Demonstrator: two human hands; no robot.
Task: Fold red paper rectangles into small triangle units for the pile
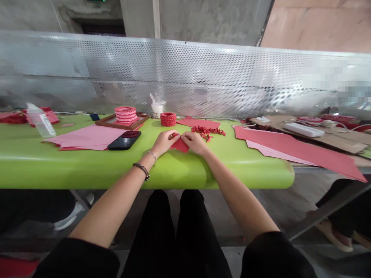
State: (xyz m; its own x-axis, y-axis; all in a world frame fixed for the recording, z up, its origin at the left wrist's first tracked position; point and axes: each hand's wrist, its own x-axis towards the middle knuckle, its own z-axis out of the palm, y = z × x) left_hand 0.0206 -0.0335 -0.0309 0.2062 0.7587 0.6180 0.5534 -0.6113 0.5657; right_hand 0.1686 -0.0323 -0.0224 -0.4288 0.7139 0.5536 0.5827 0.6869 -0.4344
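Observation:
A small piece of red paper (181,145) is pinched between my two hands, just above the green tabletop near its front edge. My left hand (165,142) closes on its left side. My right hand (193,141) grips the right side, the fingertips of both hands almost meeting. Fingers cover the paper's upper part, so its folds cannot be made out. Just beyond my right hand lie small folded red paper pieces (207,132) in a loose pile. Behind them is a flat red sheet (199,122). A red woven paper ring (168,119) stands beyond my left hand.
To the left lie pink sheets (87,137), a black phone (124,140), a wooden frame (101,121) bearing pink-and-red rings (125,115), and a glue bottle (41,121). A white cup (158,109) stands behind. Red sheets (290,144) and a white power strip (303,130) are right.

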